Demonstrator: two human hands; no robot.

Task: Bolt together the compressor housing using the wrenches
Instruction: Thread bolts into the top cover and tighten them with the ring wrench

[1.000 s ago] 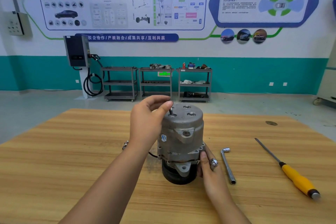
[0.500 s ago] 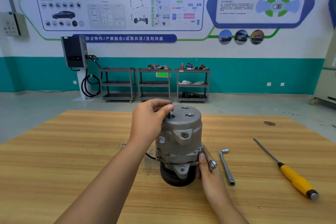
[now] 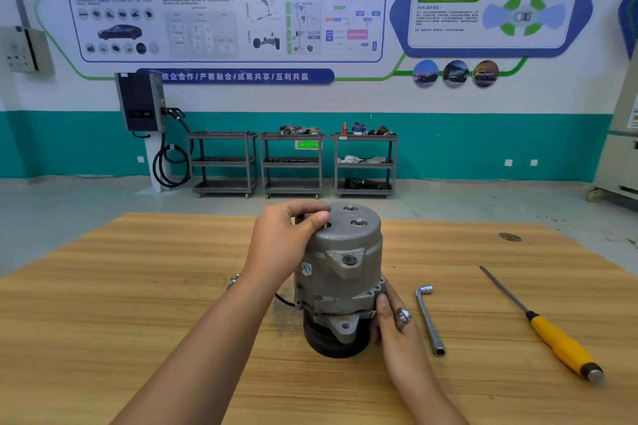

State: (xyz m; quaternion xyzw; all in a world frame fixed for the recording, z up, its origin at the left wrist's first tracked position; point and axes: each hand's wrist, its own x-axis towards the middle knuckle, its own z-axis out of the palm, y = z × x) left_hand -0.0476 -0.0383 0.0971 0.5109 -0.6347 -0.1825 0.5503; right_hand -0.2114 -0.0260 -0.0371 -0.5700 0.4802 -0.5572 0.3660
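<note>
Now holding upright compressor (image 3: pixel 345 252) on tabletop (image 3: pixel 138 304), right hand (image 3: pixel 393 321) fingers curled round its lower side; left hand (image 3: pixel 279 241) fingers pinched at top hole (image 3: pixel 327 226), catch unseen.

Left hand (image 3: pixel 283 241) covers top-left rim of compressor housing (image 3: pixel 340 272); whatever its fingertips pinch there is hidden, can't ID. Right hand (image 3: pixel 393 317): most fingers go behind housing's lower right side, only thumb + ringed finger show. Both forearms cut off by btm edge, in front of housing. Small shiny metal item (image 3: pixel 234 281) left of housing sits mostly behind left forearm, can't tell what. Black wire (image 3: pixel 284 300) left of housing, one end lost behind forearm. Far behind housing: wall poster (image 3: pixel 224 14) small txt unreadable, parts on carts (image 3: pixel 364 162) too small to ID.
</note>
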